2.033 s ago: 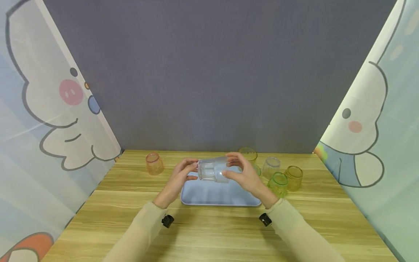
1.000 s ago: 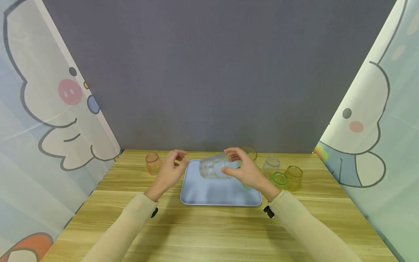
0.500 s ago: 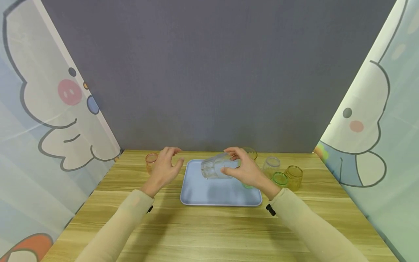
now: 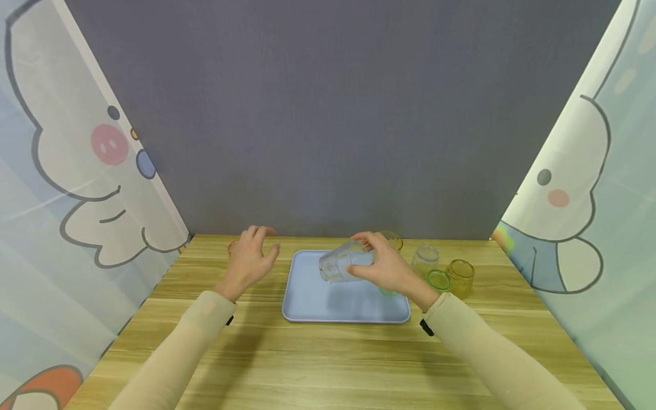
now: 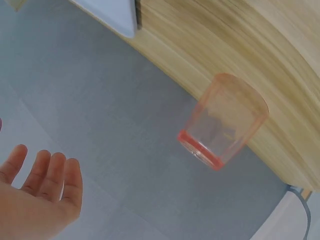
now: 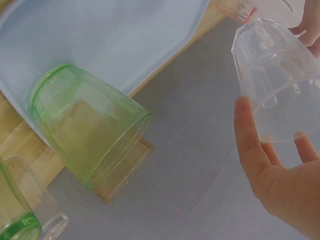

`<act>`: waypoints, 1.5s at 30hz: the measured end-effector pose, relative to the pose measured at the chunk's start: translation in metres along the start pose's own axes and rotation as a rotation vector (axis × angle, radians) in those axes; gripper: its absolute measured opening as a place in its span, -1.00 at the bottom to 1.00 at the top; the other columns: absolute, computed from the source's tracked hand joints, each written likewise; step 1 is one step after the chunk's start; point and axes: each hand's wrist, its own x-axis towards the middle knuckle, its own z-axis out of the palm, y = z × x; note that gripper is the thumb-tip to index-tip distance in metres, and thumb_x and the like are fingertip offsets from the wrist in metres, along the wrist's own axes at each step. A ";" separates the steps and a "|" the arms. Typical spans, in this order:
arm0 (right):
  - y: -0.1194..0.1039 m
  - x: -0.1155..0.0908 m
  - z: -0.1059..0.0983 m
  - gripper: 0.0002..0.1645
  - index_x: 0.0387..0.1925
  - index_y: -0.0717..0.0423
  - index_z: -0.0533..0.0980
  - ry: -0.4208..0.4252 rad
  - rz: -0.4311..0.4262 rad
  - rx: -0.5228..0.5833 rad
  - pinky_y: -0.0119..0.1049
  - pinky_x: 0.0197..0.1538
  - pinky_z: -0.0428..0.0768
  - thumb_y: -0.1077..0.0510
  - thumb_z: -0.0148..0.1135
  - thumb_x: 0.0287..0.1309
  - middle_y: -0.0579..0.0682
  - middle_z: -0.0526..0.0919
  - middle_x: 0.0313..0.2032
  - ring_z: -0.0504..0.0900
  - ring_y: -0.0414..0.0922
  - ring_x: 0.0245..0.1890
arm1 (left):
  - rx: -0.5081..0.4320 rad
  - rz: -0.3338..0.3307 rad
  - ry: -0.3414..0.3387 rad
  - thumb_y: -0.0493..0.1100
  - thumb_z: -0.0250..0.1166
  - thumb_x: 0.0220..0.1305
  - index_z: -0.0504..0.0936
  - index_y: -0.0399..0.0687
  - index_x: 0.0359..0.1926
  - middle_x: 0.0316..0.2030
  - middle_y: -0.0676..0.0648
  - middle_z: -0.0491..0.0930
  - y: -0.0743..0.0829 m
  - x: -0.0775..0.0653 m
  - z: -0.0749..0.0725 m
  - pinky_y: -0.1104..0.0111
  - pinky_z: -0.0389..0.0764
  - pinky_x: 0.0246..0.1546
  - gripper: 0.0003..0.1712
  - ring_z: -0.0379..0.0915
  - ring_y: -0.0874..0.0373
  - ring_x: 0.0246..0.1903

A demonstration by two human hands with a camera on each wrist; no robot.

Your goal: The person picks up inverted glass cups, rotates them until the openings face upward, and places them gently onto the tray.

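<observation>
My right hand [image 4: 384,262] holds a clear ribbed tumbler [image 4: 335,265] by its wide rim end, fingers and thumb round it. The tumbler is tilted, its base pointing left and down, above the blue tray [image 4: 307,312]. In the right wrist view, fingertips lie at the tumbler's rim. My left hand [image 4: 249,256] has nothing in it, fingers loosely bent and thumb apart. It partly hides an orange-pink glass [image 5: 227,115], which stands on the table in the left wrist view. A green glass [image 6: 90,120] stands on the tray's right side, largely behind my right hand in the head view.
Right of the tray stand another green glass [image 4: 438,280], an amber glass [image 4: 460,279] and a clear glass [image 4: 425,262]. A yellowish glass [image 4: 393,240] is further back, partly hidden by my right hand. A grey panel [image 4: 328,125] rises behind the wooden table [image 4: 328,364].
My left hand has let go of the tumbler's base end and moved left, over toward the orange-pink glass. The tumbler, now in my right hand alone, has tipped base-down a little.
</observation>
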 end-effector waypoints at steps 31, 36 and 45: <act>-0.006 0.006 0.005 -0.23 0.33 -0.16 0.43 -0.074 0.041 -0.215 -0.06 -0.14 0.53 -0.17 0.39 0.06 0.01 0.44 0.17 0.50 0.06 0.07 | 0.245 -0.029 -0.186 0.00 0.06 0.49 0.46 -0.23 0.24 0.18 -0.34 0.40 -0.039 0.017 -0.013 -0.21 0.38 0.10 -0.52 0.33 -0.32 0.12; -0.007 0.008 0.004 -0.20 0.35 -0.15 0.43 -0.093 0.022 -0.267 0.03 -0.03 0.55 -0.15 0.37 0.04 0.03 0.43 0.20 0.46 0.03 0.11 | 0.253 -0.057 -0.206 -0.01 0.05 0.49 0.44 -0.25 0.26 0.19 -0.36 0.38 -0.044 0.018 -0.015 -0.23 0.36 0.12 -0.51 0.31 -0.34 0.15; -0.011 0.009 0.000 -0.16 0.39 -0.08 0.41 -0.111 -0.033 -0.395 -0.03 0.00 0.52 -0.10 0.34 0.01 -0.02 0.40 0.17 0.40 -0.04 0.06 | 0.260 -0.086 -0.235 -0.04 0.02 0.49 0.36 -0.33 0.34 0.25 -0.44 0.32 -0.058 0.016 -0.012 -0.28 0.35 0.11 -0.43 0.25 -0.41 0.18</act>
